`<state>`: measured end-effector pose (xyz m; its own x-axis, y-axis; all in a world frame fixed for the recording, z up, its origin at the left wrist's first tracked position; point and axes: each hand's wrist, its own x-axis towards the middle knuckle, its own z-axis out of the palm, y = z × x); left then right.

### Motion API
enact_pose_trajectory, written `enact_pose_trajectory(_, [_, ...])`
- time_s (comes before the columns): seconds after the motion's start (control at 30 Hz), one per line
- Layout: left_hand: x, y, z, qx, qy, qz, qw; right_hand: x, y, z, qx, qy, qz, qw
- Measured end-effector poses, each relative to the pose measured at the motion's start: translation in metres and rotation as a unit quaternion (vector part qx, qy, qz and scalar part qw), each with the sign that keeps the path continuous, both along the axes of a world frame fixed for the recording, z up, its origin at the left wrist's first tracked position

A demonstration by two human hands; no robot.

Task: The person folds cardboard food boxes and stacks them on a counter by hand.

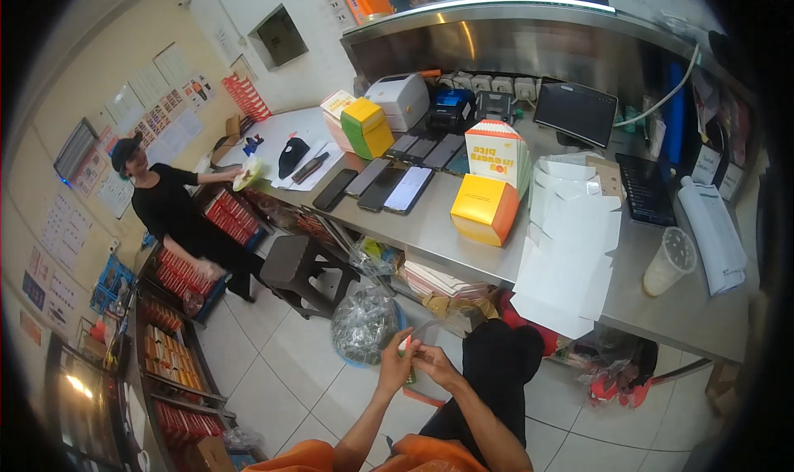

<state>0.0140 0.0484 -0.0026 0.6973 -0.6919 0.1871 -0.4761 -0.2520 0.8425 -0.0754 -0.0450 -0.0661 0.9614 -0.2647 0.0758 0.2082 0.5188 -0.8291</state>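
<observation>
My left hand [394,363] is closed on a small white and orange piece [405,345] in front of my lap. Right beside it, my right hand [436,366] has its fingers pinched together, almost touching the left. A clear, film-like strip [428,333] sticks up above the right fingers; which hand grips it is hard to see. Something small and green [411,376] shows below the hands, partly hidden. Just beyond them stands a blue-rimmed bin [364,327] full of clear plastic.
A steel counter [496,261] holds phones [408,189], yellow boxes [485,210], flattened white cartons [571,249], a plastic cup [670,261] and a tablet [644,188]. A dark stool [308,274] stands left of the bin. A person in black [186,212] is by the counter's far end.
</observation>
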Motion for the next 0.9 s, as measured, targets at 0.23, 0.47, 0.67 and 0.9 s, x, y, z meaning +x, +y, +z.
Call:
enact_pose_trajectory(0.23, [0.03, 0.004, 0.018, -0.033, -0.053, 0.112, 0.992, -0.002, -0.007, 0.025, -0.182, -0.015, -0.226, 0.957])
enact_pose_trajectory(0.47, [0.051, 0.011, 0.034, -0.008, -0.131, 0.11, 0.985, -0.002, -0.014, 0.015, -0.221, 0.039, -0.283, 0.932])
enact_pose_trajectory(0.67, [0.056, 0.005, 0.013, -0.069, -0.05, 0.113, 0.99, 0.003, 0.002, 0.02, -0.206, 0.078, -0.316, 0.923])
enact_pose_trajectory(0.9, [0.057, -0.011, -0.014, 0.002, -0.374, 0.149, 0.915, -0.002, -0.008, 0.013, -0.21, 0.158, -0.402, 0.877])
